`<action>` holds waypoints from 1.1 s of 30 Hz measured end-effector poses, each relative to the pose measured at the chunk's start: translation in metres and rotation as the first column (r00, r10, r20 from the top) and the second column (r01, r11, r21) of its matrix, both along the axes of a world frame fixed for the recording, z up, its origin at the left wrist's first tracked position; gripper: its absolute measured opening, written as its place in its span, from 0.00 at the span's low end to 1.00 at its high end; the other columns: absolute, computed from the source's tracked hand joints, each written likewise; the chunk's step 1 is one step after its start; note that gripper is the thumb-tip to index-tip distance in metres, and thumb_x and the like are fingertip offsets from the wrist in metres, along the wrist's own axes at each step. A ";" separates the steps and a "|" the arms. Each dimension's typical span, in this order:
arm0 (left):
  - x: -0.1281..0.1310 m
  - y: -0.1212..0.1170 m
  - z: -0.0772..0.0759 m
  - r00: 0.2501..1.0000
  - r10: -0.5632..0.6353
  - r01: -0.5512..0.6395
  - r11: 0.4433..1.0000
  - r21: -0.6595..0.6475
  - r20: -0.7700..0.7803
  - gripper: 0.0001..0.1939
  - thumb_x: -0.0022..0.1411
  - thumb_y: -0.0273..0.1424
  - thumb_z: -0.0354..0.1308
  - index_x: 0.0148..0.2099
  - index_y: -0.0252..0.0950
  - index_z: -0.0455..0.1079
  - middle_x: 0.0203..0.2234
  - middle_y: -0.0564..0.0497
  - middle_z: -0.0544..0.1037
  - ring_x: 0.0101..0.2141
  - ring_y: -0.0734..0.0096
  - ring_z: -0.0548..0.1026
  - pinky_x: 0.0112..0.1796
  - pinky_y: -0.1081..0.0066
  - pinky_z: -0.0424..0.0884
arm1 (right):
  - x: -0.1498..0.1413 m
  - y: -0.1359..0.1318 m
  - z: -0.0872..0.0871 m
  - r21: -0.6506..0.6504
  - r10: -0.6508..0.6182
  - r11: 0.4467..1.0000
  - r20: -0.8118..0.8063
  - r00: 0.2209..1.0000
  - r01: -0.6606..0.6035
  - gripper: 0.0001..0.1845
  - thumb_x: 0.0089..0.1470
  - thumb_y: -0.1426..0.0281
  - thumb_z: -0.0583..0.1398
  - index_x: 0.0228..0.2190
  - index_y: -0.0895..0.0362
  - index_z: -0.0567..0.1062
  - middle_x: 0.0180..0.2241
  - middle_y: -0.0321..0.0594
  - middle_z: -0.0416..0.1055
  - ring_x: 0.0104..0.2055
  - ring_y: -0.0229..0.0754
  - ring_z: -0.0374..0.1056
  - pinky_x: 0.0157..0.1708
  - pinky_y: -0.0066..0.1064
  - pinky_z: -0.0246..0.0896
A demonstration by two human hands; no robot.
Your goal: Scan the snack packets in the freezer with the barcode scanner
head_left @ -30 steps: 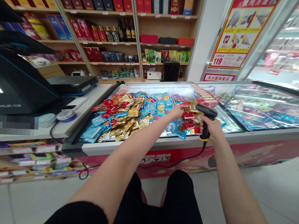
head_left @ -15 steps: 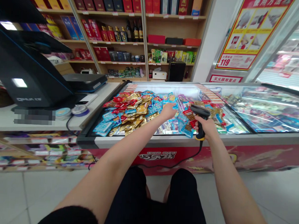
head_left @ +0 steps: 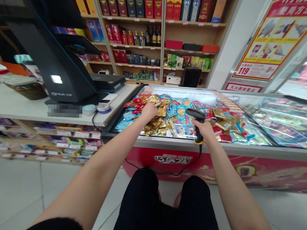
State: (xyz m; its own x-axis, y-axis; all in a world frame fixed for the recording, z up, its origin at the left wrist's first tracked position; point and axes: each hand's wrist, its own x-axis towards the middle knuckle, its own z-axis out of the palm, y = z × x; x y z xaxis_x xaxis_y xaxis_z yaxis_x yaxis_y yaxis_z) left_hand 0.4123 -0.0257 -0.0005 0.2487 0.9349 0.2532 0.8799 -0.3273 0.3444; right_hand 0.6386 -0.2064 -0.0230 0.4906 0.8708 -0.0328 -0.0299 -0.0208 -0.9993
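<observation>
A barcode scanner [head_left: 198, 124] is being gripped by the right hand [head_left: 205, 130]; gold snack packets [head_left: 154, 123] are being touched by the left hand [head_left: 149, 111], its grip unclear.

Both bare forearms [head_left: 111, 150] stretch forward and down — the left hand [head_left: 149, 111] lowered palm-down, the right hand [head_left: 205, 129] (curled tight) clenched in a firm grip.

The poster [head_left: 275, 39] reads 使用方法 and 119 (large, lower left); the sign [head_left: 243, 87] beneath it reads 灭火器放置点. The chest freezer's front [head_left: 173, 159] reads 巧乐兹.
</observation>
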 end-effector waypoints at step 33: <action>-0.022 0.035 -0.010 0.977 0.210 -0.201 0.961 -0.189 0.028 0.37 0.51 0.50 0.71 0.57 0.32 0.76 0.55 0.31 0.79 0.58 0.40 0.75 0.54 0.57 0.72 | -0.048 0.002 0.003 -0.032 0.097 0.995 0.064 0.993 -0.095 0.17 0.43 0.63 0.71 0.28 0.56 0.70 0.15 0.30 0.66 0.14 0.34 0.59 0.11 0.25 0.57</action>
State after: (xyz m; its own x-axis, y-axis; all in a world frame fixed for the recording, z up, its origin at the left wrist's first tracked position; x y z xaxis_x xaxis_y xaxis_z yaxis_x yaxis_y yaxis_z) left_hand 0.3905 0.0094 -0.0106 0.0385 0.9961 0.0791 0.9028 -0.0686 0.4246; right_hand 0.5904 -0.2044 -0.0203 0.4068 0.9131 -0.0293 0.0393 -0.0495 -0.9980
